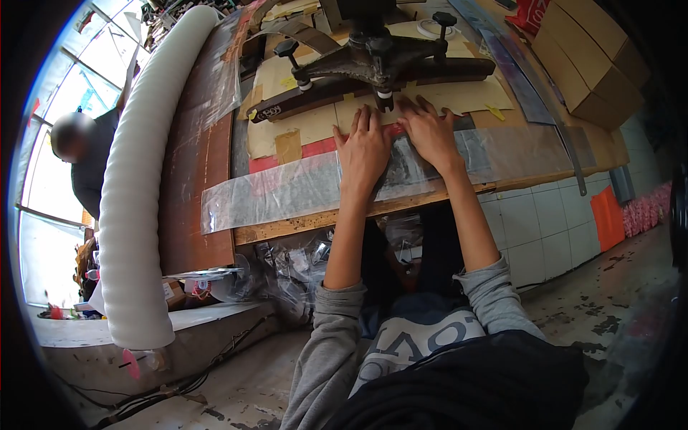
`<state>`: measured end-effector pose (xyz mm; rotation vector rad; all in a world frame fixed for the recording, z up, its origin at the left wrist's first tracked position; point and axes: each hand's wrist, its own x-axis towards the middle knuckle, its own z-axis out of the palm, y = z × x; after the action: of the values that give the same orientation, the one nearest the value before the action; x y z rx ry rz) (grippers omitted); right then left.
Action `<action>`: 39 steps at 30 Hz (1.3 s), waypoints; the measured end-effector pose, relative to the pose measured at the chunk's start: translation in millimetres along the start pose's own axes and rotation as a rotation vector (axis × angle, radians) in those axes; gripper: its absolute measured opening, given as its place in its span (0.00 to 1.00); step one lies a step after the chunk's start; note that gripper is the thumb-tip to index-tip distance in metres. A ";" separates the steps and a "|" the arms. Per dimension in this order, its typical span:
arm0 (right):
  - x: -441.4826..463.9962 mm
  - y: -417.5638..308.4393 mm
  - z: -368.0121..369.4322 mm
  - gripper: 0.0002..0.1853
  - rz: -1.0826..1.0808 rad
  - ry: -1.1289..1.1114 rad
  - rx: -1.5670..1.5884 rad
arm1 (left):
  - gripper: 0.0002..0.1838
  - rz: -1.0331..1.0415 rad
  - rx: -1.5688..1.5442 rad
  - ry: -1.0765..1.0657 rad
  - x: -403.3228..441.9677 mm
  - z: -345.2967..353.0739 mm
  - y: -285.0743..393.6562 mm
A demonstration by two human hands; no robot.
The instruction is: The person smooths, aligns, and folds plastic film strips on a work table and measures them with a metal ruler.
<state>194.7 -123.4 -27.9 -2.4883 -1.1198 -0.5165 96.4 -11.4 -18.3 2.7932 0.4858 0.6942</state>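
Both hands lie palm down side by side at the front of the bench, below a black metal press frame with knobs. My left hand rests with fingers apart on the clear plastic strip and the pale sheet behind it. To its right my right hand is spread the same way, its fingertips on the pale sheet near the dark bar of the press. Red material shows between the pale sheet and the plastic. What lies beneath the palms is hidden.
A long white foam roll stands at the left beside a brown board. Cardboard boxes sit at the back right, near a metal ruler. Another person is at the far left. Plastic bags lie under the bench.
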 end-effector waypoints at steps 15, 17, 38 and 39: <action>0.7 0.9 -0.1 0.18 -0.003 -0.001 -0.001 | 0.26 -0.011 0.043 0.004 -0.5 1.3 -0.1; 0.8 0.9 -0.2 0.18 -0.007 -0.003 0.000 | 0.26 -0.011 0.039 0.010 -0.5 1.4 -0.1; 2.1 0.1 1.2 0.19 0.016 -0.005 -0.004 | 0.25 -0.004 0.055 -0.008 -5.6 -14.3 -1.0; 2.2 -0.1 1.2 0.19 0.022 -0.009 -0.005 | 0.25 0.004 0.077 -0.019 -7.8 -17.5 -0.5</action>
<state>196.2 -121.3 -27.9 -2.5070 -1.0950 -0.5033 81.3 -11.5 -6.5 2.8701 0.5145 0.6628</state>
